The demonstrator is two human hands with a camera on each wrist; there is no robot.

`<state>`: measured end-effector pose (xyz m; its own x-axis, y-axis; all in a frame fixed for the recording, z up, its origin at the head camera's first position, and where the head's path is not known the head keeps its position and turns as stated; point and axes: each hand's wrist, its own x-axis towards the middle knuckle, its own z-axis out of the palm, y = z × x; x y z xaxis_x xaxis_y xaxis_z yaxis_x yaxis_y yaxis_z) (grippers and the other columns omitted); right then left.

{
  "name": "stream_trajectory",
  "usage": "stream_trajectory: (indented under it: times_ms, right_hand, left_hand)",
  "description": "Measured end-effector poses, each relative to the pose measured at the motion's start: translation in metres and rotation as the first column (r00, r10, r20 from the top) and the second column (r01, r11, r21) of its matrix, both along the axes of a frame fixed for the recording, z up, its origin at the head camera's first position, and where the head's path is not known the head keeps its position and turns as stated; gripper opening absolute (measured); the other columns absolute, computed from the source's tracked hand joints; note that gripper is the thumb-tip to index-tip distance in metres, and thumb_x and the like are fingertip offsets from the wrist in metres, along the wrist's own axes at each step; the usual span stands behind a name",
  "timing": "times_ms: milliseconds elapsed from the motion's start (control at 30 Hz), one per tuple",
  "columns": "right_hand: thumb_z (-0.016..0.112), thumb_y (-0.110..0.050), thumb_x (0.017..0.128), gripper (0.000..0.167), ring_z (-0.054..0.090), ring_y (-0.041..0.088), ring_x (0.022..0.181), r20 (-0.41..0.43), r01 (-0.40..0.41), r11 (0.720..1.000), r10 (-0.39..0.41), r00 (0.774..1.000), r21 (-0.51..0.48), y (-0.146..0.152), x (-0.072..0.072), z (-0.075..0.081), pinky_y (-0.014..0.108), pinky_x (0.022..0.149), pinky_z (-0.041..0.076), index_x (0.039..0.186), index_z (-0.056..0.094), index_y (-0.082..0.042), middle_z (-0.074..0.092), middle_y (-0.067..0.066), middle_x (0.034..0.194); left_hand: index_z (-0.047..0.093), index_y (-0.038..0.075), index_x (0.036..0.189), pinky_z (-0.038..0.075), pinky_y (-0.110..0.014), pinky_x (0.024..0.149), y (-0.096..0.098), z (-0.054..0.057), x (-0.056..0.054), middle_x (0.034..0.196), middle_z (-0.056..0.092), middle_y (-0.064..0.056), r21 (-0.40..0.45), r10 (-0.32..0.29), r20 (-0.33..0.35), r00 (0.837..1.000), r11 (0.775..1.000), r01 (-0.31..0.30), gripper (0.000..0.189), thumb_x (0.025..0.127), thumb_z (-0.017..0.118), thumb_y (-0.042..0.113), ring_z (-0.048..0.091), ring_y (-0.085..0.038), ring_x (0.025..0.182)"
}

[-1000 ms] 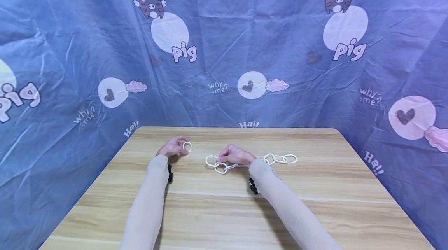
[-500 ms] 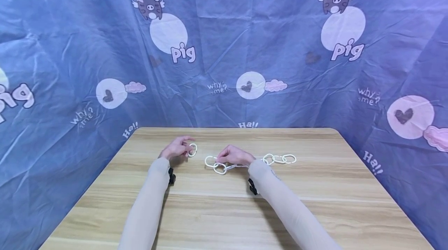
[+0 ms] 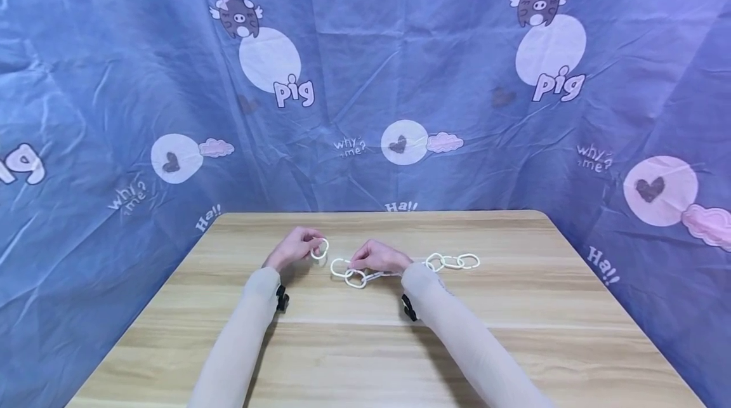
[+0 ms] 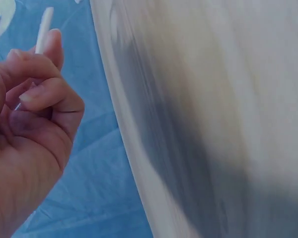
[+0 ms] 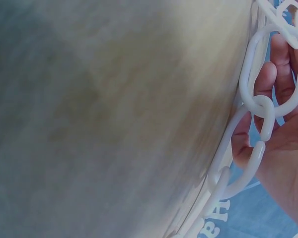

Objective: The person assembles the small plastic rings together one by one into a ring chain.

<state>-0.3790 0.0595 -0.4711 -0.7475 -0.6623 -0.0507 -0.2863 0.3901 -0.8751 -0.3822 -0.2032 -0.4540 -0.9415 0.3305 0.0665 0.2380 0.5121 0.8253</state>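
Note:
My left hand pinches a loose white plastic chain link above the left part of the table. In the left wrist view this link stands edge-on between thumb and fingers. To the right, my right hand holds a white plastic chain near its left end, where one link sticks out past the fingertips. The chain's middle runs behind and under this hand, and several links show beyond the wrist. In the right wrist view small gaps show in the links of the chain, which passes in front of the palm.
Both hands are over a light wooden table. A blue printed cloth hangs behind it and along both sides. Each wrist carries a black strap piece, the left one and the right one.
My left hand has moved right with the loose link, closer to the chain's left end, and its fingers have shifted on the link. My right hand stays almost in place.

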Motion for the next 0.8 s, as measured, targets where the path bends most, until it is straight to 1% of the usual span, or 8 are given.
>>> stream_trajectory:
  times_ms: [133, 267, 367, 467, 600, 667, 733, 800]
  right_hand:
    - [0.069, -0.016, 0.091, 0.016, 0.061, 0.006, 0.068, -0.011, 0.006, 1.0, -0.006, 1.0, 0.008, -0.002, 0.0, -0.002, 0.018, 0.065, 0.046, 0.098, 0.076, -0.004, 0.075, 0.007, 0.088]
    - [0.07, -0.017, 0.09, 0.017, 0.059, 0.007, 0.071, -0.022, 0.013, 1.0, -0.013, 1.0, 0.016, -0.002, -0.001, -0.003, 0.019, 0.068, 0.044, 0.097, 0.076, -0.003, 0.074, 0.007, 0.089]
    - [0.07, -0.017, 0.09, 0.017, 0.058, 0.008, 0.072, -0.033, 0.013, 1.0, -0.012, 0.999, 0.018, -0.002, -0.002, -0.002, 0.02, 0.069, 0.044, 0.097, 0.076, -0.003, 0.074, 0.008, 0.089]
    - [0.069, -0.017, 0.09, 0.017, 0.059, 0.008, 0.074, -0.041, 0.012, 1.0, -0.011, 0.999, 0.028, -0.003, -0.002, 0.0, 0.02, 0.071, 0.045, 0.097, 0.077, -0.004, 0.074, 0.007, 0.09]
    - [0.069, -0.017, 0.091, 0.016, 0.06, 0.008, 0.076, -0.054, 0.012, 0.999, -0.01, 0.998, 0.041, -0.002, 0.0, 0.002, 0.021, 0.075, 0.045, 0.097, 0.077, -0.005, 0.074, 0.006, 0.091]
    - [0.069, -0.017, 0.091, 0.016, 0.06, 0.008, 0.075, -0.058, 0.013, 0.999, -0.011, 0.998, 0.044, -0.002, 0.0, 0.003, 0.021, 0.073, 0.045, 0.097, 0.077, -0.005, 0.075, 0.005, 0.09]
    - [0.069, -0.018, 0.091, 0.016, 0.06, 0.009, 0.073, -0.047, 0.017, 0.999, -0.015, 0.999, 0.046, -0.002, 0.001, 0.003, 0.02, 0.07, 0.045, 0.097, 0.077, -0.006, 0.075, 0.006, 0.089]
    - [0.069, -0.018, 0.091, 0.016, 0.06, 0.009, 0.07, -0.045, 0.017, 0.999, -0.014, 0.999, 0.048, -0.002, 0.002, 0.003, 0.019, 0.067, 0.045, 0.096, 0.077, -0.006, 0.075, 0.008, 0.088]
  left_hand:
    - [0.068, -0.004, 0.112, 0.035, -0.019, 0.043, 0.006, 0.001, 0.002, 0.068, 0.061, -0.003, 0.026, -0.004, -0.027, 1.0, 1.0, 0.005, 0.024, 0.099, 0.057, 0.012, 0.042, -0.007, 0.048]
    - [0.069, -0.005, 0.108, 0.034, -0.019, 0.042, 0.012, 0.002, 0.004, 0.068, 0.061, -0.005, 0.062, 0.003, -0.057, 0.998, 0.998, 0.0, 0.023, 0.098, 0.058, 0.013, 0.042, -0.007, 0.048]
    - [0.07, -0.005, 0.106, 0.035, -0.018, 0.043, 0.017, 0.003, 0.005, 0.07, 0.061, -0.005, 0.099, 0.026, -0.059, 0.998, 0.995, -0.02, 0.023, 0.097, 0.06, 0.014, 0.043, -0.006, 0.048]
    - [0.07, -0.005, 0.106, 0.036, -0.018, 0.044, 0.021, 0.004, 0.007, 0.07, 0.061, -0.006, 0.134, 0.032, -0.038, 0.999, 0.991, -0.026, 0.022, 0.096, 0.061, 0.013, 0.044, -0.005, 0.049]
    - [0.071, -0.005, 0.104, 0.037, -0.02, 0.043, 0.025, 0.003, 0.008, 0.068, 0.06, -0.005, 0.142, -0.002, -0.027, 1.0, 0.99, 0.006, 0.02, 0.095, 0.062, 0.011, 0.045, -0.007, 0.048]
    - [0.071, -0.005, 0.102, 0.038, -0.021, 0.043, 0.027, 0.002, 0.008, 0.067, 0.06, -0.004, 0.133, -0.017, -0.03, 0.999, 0.991, 0.021, 0.019, 0.095, 0.063, 0.011, 0.046, -0.008, 0.047]
    - [0.071, -0.006, 0.102, 0.038, -0.021, 0.043, 0.029, 0.001, 0.008, 0.068, 0.061, -0.007, 0.117, -0.037, -0.038, 0.999, 0.992, 0.041, 0.02, 0.094, 0.063, 0.011, 0.046, -0.007, 0.047]
    - [0.07, -0.008, 0.103, 0.038, -0.021, 0.043, 0.031, 0.0, 0.008, 0.07, 0.062, -0.012, 0.106, -0.051, -0.037, 0.998, 0.993, 0.054, 0.021, 0.094, 0.063, 0.01, 0.046, -0.006, 0.047]
